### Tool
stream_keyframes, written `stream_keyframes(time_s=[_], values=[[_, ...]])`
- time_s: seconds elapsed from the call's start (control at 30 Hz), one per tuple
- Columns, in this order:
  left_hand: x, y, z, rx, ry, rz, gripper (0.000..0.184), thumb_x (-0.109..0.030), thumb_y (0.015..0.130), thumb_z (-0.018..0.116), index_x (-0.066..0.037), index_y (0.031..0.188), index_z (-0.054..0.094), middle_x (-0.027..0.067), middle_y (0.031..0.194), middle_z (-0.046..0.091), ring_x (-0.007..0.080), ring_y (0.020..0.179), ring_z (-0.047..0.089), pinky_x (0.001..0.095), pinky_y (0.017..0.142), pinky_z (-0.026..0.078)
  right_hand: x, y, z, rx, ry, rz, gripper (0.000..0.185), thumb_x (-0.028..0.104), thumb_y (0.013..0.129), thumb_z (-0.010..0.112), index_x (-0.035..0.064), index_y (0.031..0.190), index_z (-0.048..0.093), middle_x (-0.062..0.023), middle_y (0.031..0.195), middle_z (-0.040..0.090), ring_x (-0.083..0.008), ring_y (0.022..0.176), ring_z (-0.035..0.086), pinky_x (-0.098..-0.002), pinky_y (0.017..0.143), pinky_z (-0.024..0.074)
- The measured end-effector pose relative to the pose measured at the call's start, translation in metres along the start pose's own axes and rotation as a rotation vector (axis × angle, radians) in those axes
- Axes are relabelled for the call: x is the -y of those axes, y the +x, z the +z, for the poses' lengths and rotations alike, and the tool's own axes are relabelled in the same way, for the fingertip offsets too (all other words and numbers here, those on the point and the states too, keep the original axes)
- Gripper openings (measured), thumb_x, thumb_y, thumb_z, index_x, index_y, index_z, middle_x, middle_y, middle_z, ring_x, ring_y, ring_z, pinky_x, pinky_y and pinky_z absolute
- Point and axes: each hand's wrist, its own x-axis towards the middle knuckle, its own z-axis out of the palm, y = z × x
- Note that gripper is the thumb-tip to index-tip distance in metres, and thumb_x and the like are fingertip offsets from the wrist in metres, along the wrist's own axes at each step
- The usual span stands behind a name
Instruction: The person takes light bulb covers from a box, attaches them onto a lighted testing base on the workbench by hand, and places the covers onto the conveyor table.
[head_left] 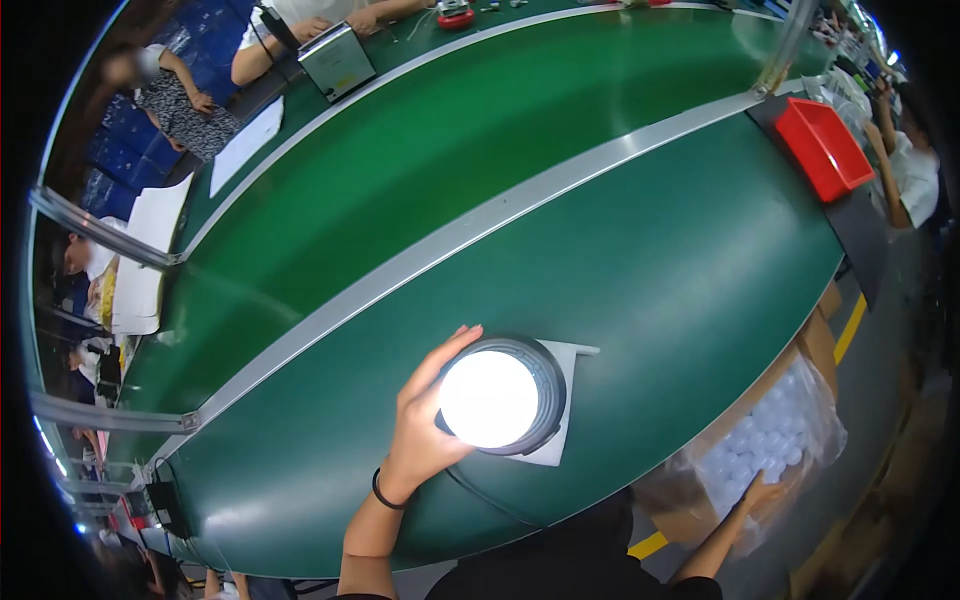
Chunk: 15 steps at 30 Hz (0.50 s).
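"That round lamp (pixel 492 400) is bright enough to blot out its own face, isn't it? All white inside a dark rim, turned up at the wearer."

"Yes, and the left hand (pixel 425 430) has it, gripping the rim on the lamp's left side. There's a black band (pixel 386 492) on that wrist, between the lamp and the person's body."

"What's that pale thing peeking out behind the lamp?"

"A flat white piece (pixel 548 450) on the green table (pixel 680 270). Whether the lamp touches it, I can't tell from here. A dark cable (pixel 490 496) runs along the tabletop on the lamp's near side."

"And the other hand?"

"Right hand (pixel 766 490), well off to the lamp's right and lower, down in the clear bag (pixel 822 430) of small translucent pieces (pixel 755 435). That bag lines a cardboard box (pixel 685 524). The fingers are partly buried, so I can't say if they've closed on anything."

"I see a red bin (pixel 822 150) too."

"Far beyond the lamp, to its right. And straight past the lamp, across the green belt (pixel 400 190), a co-worker's hands are at a metal box (pixel 338 62)."
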Motion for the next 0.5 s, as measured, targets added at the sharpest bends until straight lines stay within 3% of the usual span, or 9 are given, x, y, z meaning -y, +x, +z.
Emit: stream_keyframes(time_s=[0.07,0.13,0.2,0.23,0.27,0.37,0.47,0.5], values=[[0.0,-0.002,0.001,-0.008,-0.012,-0.021,0.053,-0.009,0.059,0.077,0.004,0.107,0.058,0.0181,0.125,0.05,0.0357,0.12,0.046,0.0402,0.098,0.038,0.025,-0.035,-0.021,0.437,-0.057,0.149,0.095,0.039,0.068,0.071,0.0046,0.14,0.019,-0.0276,0.131,0.038,-0.0399,0.124,0.034,-0.049,0.101,0.0308],[-0.002,-0.002,0.0,0.004,0.001,-0.033,0.055,-0.01,0.058,0.076,0.003,0.108,0.057,0.018,0.126,0.05,0.0356,0.12,0.045,0.0402,0.099,0.038,-0.004,-0.054,0.037,0.675,-0.013,0.208,0.102,0.037,0.068,0.073,0.0097,0.143,0.01,-0.03,0.134,0.033,-0.0425,0.125,0.033,-0.0436,0.103,0.0291],[-0.004,-0.002,0.0,0.018,0.001,-0.052,0.058,-0.011,0.058,0.077,0.003,0.111,0.056,0.0182,0.127,0.049,0.0355,0.121,0.045,0.0401,0.099,0.037,-0.043,-0.07,0.109,0.949,0.239,0.166,0.101,0.033,0.067,0.073,0.0085,0.143,0.011,-0.0308,0.134,0.033,-0.042,0.122,0.037,-0.0415,0.101,0.0323],[-0.004,-0.003,0.0,0.028,-0.005,-0.068,0.06,-0.012,0.058,0.078,0.003,0.112,0.055,0.0183,0.127,0.049,0.0354,0.121,0.045,0.04,0.099,0.037,-0.063,-0.079,0.151,1.034,0.259,0.07,0.1,0.041,0.065,0.073,0.0148,0.142,0.016,-0.0288,0.133,0.036,-0.0403,0.124,0.035,-0.045,0.102,0.0294],[-0.004,-0.004,0.0,0.039,-0.013,-0.086,0.063,-0.013,0.058,0.079,0.003,0.114,0.054,0.0185,0.128,0.049,0.0354,0.121,0.044,0.0399,0.099,0.037,-0.082,-0.088,0.191,1.115,0.286,-0.025,0.099,0.048,0.063,0.073,0.0212,0.142,0.02,-0.0268,0.132,0.039,-0.0386,0.127,0.034,-0.0484,0.104,0.0264],[-0.003,-0.005,0.001,0.025,0.058,-0.03,0.074,-0.019,0.057,0.082,0.004,0.119,0.049,0.0195,0.128,0.048,0.0337,0.12,0.046,0.0386,0.099,0.037,0.0,-0.088,0.107,1.354,-0.198,-0.222,0.098,0.059,0.061,0.069,0.0194,0.14,0.025,-0.0223,0.129,0.045,-0.0335,0.128,0.035,-0.0526,0.103,0.0251],[-0.006,-0.014,0.001,-0.049,-0.04,-0.146,0.082,-0.026,0.056,0.084,0.005,0.121,0.046,0.0196,0.128,0.048,0.0301,0.118,0.047,0.0376,0.098,0.037,-0.009,-0.105,0.115,1.189,-0.35,-0.409,0.096,0.066,0.06,0.064,0.0191,0.137,0.031,-0.0196,0.128,0.048,-0.0313,0.126,0.039,-0.0559,0.1,0.0251],[-0.006,-0.019,0.001,-0.116,-0.091,-0.212,0.084,-0.027,0.055,0.085,0.005,0.122,0.045,0.0184,0.126,0.05,0.0281,0.115,0.049,0.0373,0.097,0.038,-0.007,-0.099,0.114,1.23,-0.335,-0.387,0.099,0.07,0.057,0.063,0.0136,0.134,0.037,-0.02,0.131,0.045,-0.0395,0.123,0.039,-0.0526,0.102,0.0272]])
